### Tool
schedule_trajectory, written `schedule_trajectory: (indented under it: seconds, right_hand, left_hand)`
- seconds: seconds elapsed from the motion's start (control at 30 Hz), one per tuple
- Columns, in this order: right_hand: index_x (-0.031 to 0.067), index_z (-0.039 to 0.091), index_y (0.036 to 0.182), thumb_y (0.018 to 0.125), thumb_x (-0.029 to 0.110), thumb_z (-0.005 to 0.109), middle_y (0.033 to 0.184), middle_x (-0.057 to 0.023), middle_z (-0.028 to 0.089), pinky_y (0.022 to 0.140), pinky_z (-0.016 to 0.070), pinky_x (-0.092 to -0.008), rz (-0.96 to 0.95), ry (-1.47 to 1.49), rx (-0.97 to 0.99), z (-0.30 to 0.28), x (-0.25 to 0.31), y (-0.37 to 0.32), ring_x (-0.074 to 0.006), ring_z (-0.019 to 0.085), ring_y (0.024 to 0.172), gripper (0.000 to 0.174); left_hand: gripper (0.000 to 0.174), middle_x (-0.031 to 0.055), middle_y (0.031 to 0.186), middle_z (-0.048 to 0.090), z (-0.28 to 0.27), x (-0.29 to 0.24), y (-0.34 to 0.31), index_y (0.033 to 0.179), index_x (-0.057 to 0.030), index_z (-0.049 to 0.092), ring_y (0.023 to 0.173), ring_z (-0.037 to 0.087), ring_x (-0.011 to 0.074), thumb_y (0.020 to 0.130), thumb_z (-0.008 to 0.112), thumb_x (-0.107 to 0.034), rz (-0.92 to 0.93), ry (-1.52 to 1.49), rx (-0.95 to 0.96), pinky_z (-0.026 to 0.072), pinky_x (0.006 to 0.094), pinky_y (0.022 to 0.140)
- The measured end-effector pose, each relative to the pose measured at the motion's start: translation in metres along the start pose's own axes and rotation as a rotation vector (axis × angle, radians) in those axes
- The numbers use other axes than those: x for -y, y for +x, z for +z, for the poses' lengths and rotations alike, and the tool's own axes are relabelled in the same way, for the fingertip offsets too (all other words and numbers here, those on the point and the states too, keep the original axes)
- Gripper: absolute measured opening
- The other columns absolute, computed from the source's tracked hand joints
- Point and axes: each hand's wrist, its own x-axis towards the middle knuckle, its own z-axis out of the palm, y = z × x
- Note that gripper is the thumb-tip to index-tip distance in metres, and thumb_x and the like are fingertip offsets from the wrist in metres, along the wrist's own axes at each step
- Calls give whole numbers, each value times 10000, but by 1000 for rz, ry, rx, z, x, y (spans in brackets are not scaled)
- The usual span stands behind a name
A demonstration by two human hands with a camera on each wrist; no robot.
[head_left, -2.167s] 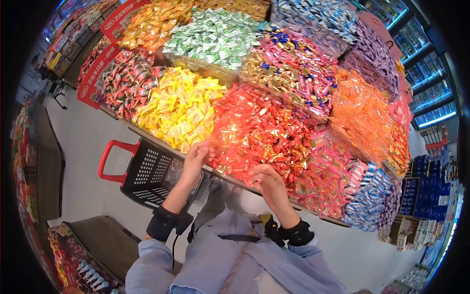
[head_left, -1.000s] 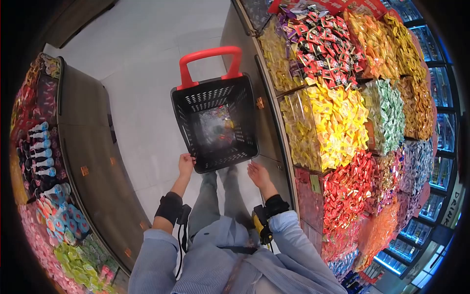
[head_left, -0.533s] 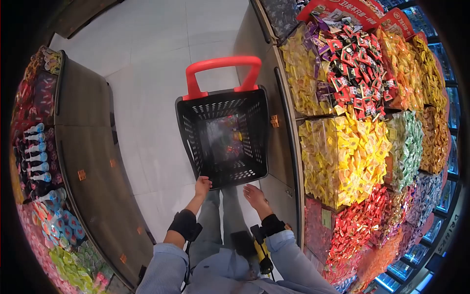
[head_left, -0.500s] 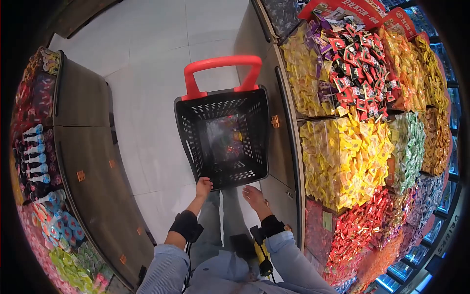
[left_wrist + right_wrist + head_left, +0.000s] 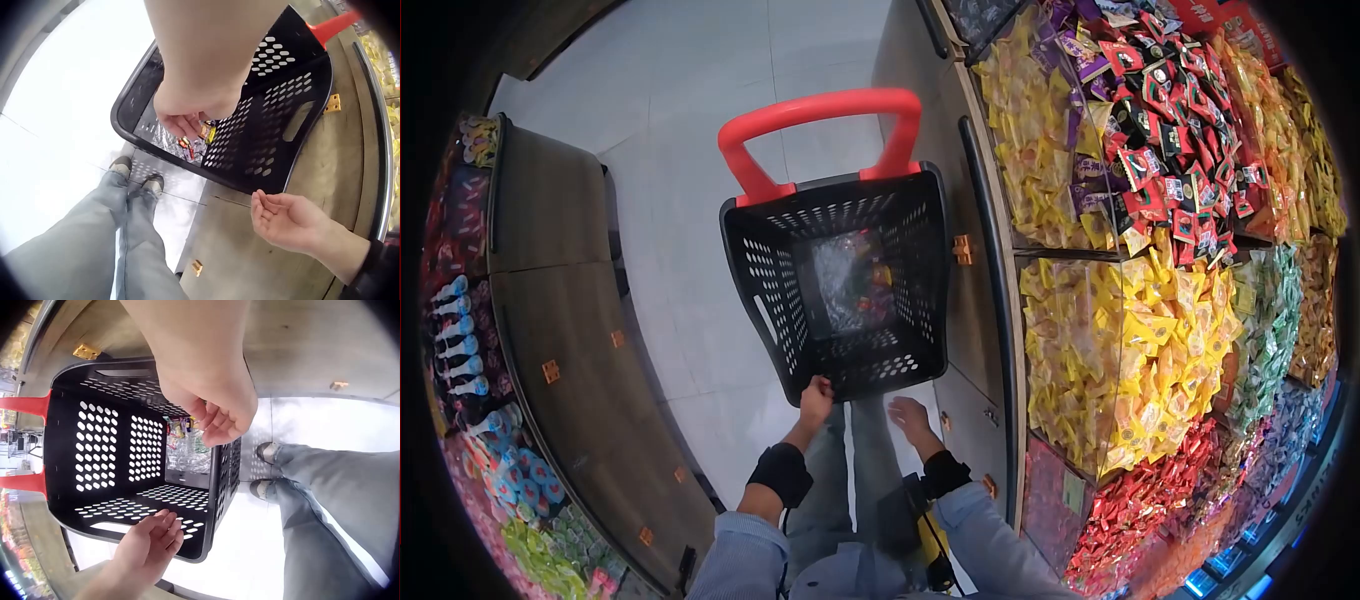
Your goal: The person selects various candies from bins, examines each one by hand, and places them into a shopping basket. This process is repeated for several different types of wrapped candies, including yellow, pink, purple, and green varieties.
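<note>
A black shopping basket (image 5: pixel 850 290) with a raised red handle (image 5: pixel 820 120) stands in front of the person's legs. At its bottom lies clear plastic with several small colourful packets (image 5: pixel 187 147). My left hand (image 5: pixel 816 402) is at the basket's near left rim, fingers loosely bent and holding nothing. In the right wrist view the left hand (image 5: pixel 150 545) overlaps the basket's side wall. My right hand (image 5: pixel 912 420) hovers off the near right corner with relaxed fingers. The left wrist view shows this right hand (image 5: pixel 287 222) palm up, with nothing in it.
Bins of yellow-wrapped sweets (image 5: pixel 1140 350), red-and-black packets (image 5: pixel 1180 150) and red-wrapped sweets (image 5: pixel 1145 510) line the right side above a wooden cabinet (image 5: pixel 960 330). Another candy counter (image 5: pixel 580 330) runs along the left. Pale floor (image 5: pixel 690 200) lies between them.
The view has swung from the candy bins down to the basket. Both hands have left the red sweets and come to the basket's near rim; the basket now appears larger.
</note>
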Motion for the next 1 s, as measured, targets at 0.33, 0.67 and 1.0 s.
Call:
schedule_trajectory:
  seconds: [0.33, 0.67, 1.0]
  right_hand:
    - [24, 535, 960, 821, 136, 465, 860, -107, 571, 672, 473, -329, -52, 30, 70, 9, 2, 15, -220, 572, 759, 192]
    - [23, 537, 936, 789, 123, 520, 818, -112, 581, 666, 474, -331, -52, 45, 33, 15, 4, 20, -216, 571, 742, 178]
    - [28, 534, 927, 793, 127, 514, 822, -106, 580, 676, 477, -331, -45, 24, 33, 19, 2, 18, -203, 567, 746, 168]
  left_hand:
    - [145, 170, 730, 599, 3, -2, 13, 879, -18, 514, 716, 597, 311, 741, 488, -55, 33, 71, 17, 453, 370, 652]
    - [142, 171, 712, 595, -3, -14, 37, 883, -15, 507, 700, 594, 319, 750, 471, -46, 90, 61, 49, 454, 369, 652]
    - [166, 178, 792, 612, -24, -3, 30, 900, -14, 515, 785, 592, 324, 745, 493, -72, 41, 197, 70, 457, 371, 699]
